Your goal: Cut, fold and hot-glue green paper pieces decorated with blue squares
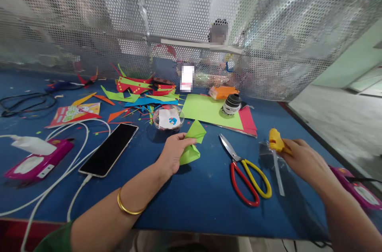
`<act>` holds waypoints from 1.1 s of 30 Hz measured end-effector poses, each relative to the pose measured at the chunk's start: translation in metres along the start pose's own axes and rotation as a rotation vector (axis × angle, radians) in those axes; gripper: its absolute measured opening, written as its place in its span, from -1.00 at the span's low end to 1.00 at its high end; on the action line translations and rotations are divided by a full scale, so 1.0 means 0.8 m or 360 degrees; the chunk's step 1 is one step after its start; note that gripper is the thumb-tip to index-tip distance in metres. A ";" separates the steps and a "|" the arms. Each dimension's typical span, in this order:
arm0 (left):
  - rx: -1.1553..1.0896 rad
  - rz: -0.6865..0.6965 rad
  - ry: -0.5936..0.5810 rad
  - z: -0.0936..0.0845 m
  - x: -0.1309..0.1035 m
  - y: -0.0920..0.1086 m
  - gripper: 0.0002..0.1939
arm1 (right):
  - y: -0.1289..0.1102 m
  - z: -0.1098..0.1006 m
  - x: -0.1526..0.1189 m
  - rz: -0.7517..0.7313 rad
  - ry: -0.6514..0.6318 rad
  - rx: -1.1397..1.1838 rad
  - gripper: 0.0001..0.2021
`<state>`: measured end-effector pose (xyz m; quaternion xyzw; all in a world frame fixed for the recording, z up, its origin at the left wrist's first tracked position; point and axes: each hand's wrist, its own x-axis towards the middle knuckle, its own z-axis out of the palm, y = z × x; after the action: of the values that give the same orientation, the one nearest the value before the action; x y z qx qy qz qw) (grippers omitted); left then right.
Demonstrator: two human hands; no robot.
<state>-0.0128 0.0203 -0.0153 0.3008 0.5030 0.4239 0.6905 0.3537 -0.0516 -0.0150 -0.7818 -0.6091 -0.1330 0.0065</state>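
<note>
A folded piece of light green paper (190,154) is pinched between the thumb and fingers of my left hand (172,152), just above the middle of the table. On the right, my right hand (301,158) is closed around a yellow glue gun (276,140). A translucent glue stick (279,176) sticks out of the gun towards me. Between my hands lie scissors (238,160) with one red and one yellow handle, their blades pointing away. A small clear plastic wrapper (266,152) is partly hidden by the glue gun.
A phone (110,150) with white cables and a magenta power strip (38,160) lie left. Paper scraps (128,97), a clear round container (168,117), green and red sheets (205,111) and a dark-capped bottle (232,103) stand further back. A perforated metal screen (185,9) closes off the far side.
</note>
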 end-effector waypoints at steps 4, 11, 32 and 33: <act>-0.0024 -0.0025 -0.0013 0.001 -0.001 0.001 -0.87 | 0.000 0.003 0.001 -0.0101 -0.0091 0.0047 -0.64; -0.0020 -0.0063 -0.0091 0.005 -0.009 0.006 -0.85 | -0.003 -0.005 -0.003 -0.0147 -0.0024 0.0054 -0.72; 0.0025 -0.0096 -0.0374 0.010 -0.020 -0.001 -0.73 | -0.225 -0.055 -0.022 -0.0346 -0.0152 0.1931 -0.45; 0.0039 -0.0090 -0.0382 0.010 -0.021 -0.001 -0.73 | -0.226 -0.053 -0.022 -0.0328 -0.0169 0.1999 -0.48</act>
<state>-0.0069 0.0053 -0.0065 0.3435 0.4302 0.3590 0.7537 0.1684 -0.0292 -0.0057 -0.5720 -0.6425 0.2883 0.4205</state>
